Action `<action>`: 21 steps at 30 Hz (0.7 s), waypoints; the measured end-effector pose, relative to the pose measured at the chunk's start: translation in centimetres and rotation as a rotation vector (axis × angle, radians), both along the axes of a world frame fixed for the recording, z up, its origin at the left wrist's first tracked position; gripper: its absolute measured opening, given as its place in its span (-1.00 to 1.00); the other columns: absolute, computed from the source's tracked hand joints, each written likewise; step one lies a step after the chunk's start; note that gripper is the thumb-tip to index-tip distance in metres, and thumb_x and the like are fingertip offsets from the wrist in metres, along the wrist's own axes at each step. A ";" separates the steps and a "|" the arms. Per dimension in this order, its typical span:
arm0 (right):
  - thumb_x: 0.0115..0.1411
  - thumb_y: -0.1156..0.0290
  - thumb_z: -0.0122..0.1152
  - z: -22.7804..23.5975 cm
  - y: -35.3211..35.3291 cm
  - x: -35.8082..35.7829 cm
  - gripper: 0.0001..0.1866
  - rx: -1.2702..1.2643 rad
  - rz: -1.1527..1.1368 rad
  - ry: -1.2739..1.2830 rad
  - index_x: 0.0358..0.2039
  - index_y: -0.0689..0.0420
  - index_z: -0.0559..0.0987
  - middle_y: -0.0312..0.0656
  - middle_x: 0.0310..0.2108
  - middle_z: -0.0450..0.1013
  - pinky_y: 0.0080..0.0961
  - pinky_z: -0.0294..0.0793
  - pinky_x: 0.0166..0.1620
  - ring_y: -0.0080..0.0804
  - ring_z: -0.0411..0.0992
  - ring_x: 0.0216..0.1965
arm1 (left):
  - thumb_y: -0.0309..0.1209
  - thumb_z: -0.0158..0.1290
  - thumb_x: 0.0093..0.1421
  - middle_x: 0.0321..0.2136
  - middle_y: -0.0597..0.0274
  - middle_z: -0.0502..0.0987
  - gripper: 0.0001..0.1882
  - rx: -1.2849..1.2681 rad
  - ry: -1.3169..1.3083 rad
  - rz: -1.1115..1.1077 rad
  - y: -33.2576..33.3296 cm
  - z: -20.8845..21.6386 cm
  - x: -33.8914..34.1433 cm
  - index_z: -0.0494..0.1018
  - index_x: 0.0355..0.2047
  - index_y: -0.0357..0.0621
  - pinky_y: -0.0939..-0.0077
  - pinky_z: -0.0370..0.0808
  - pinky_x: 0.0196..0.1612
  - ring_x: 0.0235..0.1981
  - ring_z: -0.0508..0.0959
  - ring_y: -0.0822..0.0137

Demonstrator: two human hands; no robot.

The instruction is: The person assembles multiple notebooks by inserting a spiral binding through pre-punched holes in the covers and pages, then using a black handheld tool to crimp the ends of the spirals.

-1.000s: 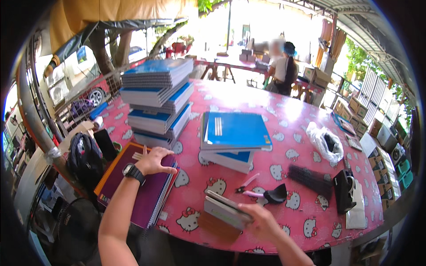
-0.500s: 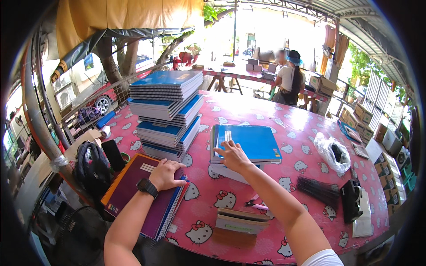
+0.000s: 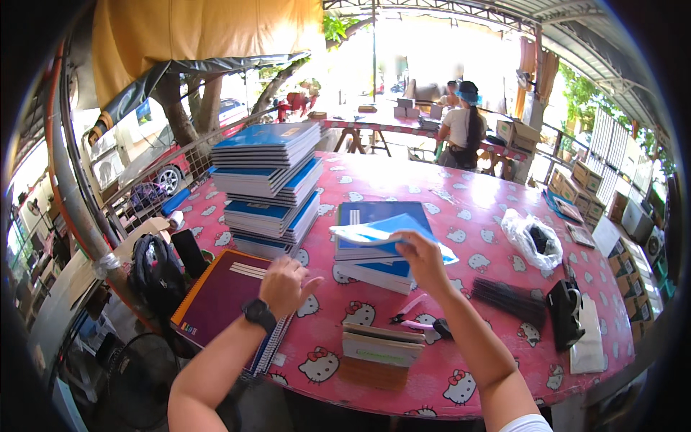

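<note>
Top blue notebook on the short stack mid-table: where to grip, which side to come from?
Grip the top blue notebook at its lifted near-right edge, coming from the person's side. The right hand has it tilted off the short stack, so there is probably room for fingers underneath. The left side faces the tall stack, leaving less room.

Daylight flooded in from the open far side, where the background was blown out to white glare. The pink surface (image 3: 461, 194) was evenly and brightly lit, with only soft shadows. Fisheye distortion bent straight edges toward a black rim. The right hand (image 3: 421, 258) was slightly motion-blurred.
</note>
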State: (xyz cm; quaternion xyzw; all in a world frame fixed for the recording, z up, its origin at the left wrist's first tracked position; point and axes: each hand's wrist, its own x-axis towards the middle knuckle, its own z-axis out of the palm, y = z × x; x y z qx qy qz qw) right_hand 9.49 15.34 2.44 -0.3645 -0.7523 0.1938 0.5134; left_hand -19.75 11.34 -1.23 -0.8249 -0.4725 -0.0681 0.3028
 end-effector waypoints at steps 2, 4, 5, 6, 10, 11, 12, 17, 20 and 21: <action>0.03 0.66 0.07 0.5 -5.2 0.9 -0.72 0.124 0.167 -0.115 -0.23 0.11 0.55 -0.13 -0.36 0.49 -0.44 0.43 -0.29 -0.24 0.44 -0.38 | 0.07 -0.13 0.23 -0.19 0.19 0.49 -0.45 -0.763 -1.609 0.070 -3.3 0.4 4.7 0.47 -0.21 -0.24 0.32 0.48 -0.15 -0.20 0.52 0.32; -0.12 0.69 0.06 -0.6 -9.0 1.2 -0.56 0.204 0.336 -0.254 -0.18 0.04 0.55 -0.24 -0.26 0.50 -0.45 0.43 -0.21 -0.35 0.40 -0.34 | 0.03 -0.14 0.25 -0.23 0.24 0.49 -0.45 -1.128 -2.188 -0.239 -7.2 2.3 8.1 0.36 -0.09 -0.27 0.46 0.54 -0.30 -0.29 0.55 0.36; -0.10 0.61 0.07 -1.6 -10.4 1.3 -0.53 0.346 0.422 -0.436 -0.10 -0.01 0.51 -0.28 -0.18 0.48 -0.42 0.41 -0.14 -0.34 0.40 -0.28 | -0.09 -0.03 0.22 -0.22 0.16 0.46 -0.47 -1.048 -2.206 -0.296 -7.7 0.9 9.2 0.23 0.02 -0.24 0.40 0.55 -0.27 -0.25 0.55 0.31; -0.07 0.57 0.08 -2.8 -12.0 1.0 -0.52 0.357 0.453 -0.452 -0.06 -0.03 0.48 -0.33 -0.13 0.46 -0.44 0.39 -0.14 -0.36 0.40 -0.25 | -0.29 0.06 0.17 -0.20 0.12 0.44 -0.51 -0.869 -2.174 -0.282 -8.9 1.1 10.5 0.19 0.02 -0.24 0.40 0.49 -0.15 -0.21 0.52 0.36; 0.05 0.33 0.13 -5.8 -15.5 -0.1 -0.63 0.373 0.414 -0.570 -0.06 -0.04 0.47 -0.29 0.02 0.37 -0.33 0.29 -0.03 -0.33 0.32 -0.09 | -0.51 0.07 0.11 -0.15 0.15 0.42 -0.49 -0.600 -1.935 -0.282 -10.2 -1.6 11.2 0.18 0.06 -0.28 0.50 0.38 -0.05 -0.15 0.46 0.42; 0.05 0.33 0.13 -6.0 -15.7 0.3 -0.63 0.367 0.397 -0.550 -0.06 -0.04 0.47 -0.29 0.02 0.37 -0.33 0.29 -0.03 -0.33 0.32 -0.09 | -0.54 0.06 0.10 -0.14 0.16 0.42 -0.48 -0.516 -1.947 -0.260 -10.5 -2.1 11.3 0.17 0.07 -0.28 0.52 0.35 -0.04 -0.13 0.43 0.43; 0.05 0.27 0.17 -6.1 -15.8 1.1 -0.58 0.343 0.416 -0.465 -0.02 -0.05 0.45 -0.28 0.04 0.35 -0.27 0.25 0.00 -0.27 0.30 -0.06 | -0.54 0.06 0.10 -0.14 0.16 0.42 -0.48 -0.527 -1.931 -0.262 -11.0 -2.4 11.1 0.17 0.07 -0.28 0.52 0.35 -0.04 -0.13 0.43 0.43; 0.00 0.21 0.32 -4.6 -14.2 8.2 -0.42 0.136 -0.292 0.107 0.04 0.06 0.40 -0.09 0.07 0.29 -0.16 0.07 0.15 -0.12 0.20 0.07 | -0.50 0.04 0.15 -0.05 0.20 0.38 -0.51 -0.168 -1.924 -0.551 -11.8 1.5 11.0 0.20 0.09 -0.27 0.45 0.24 0.06 -0.03 0.35 0.38; 0.01 0.32 0.34 -4.7 -13.0 10.0 -0.49 0.080 -0.481 0.240 -0.02 0.14 0.42 -0.09 -0.06 0.38 -0.26 0.23 0.05 -0.31 0.30 -0.03 | -0.45 0.05 0.17 -0.05 0.21 0.37 -0.52 -0.139 -1.818 -0.609 -10.4 2.3 10.1 0.21 0.08 -0.25 0.44 0.22 0.08 -0.02 0.35 0.37; 0.02 0.38 0.33 -4.4 -13.1 11.0 -0.54 -0.165 -0.242 0.292 -0.05 0.16 0.45 -0.17 -0.15 0.43 -0.36 0.30 -0.03 -0.43 0.34 -0.12 | -0.45 0.05 0.17 -0.05 0.22 0.38 -0.54 -0.143 -1.769 -0.657 -9.8 2.4 10.2 0.23 0.07 -0.24 0.46 0.22 0.07 -0.03 0.35 0.38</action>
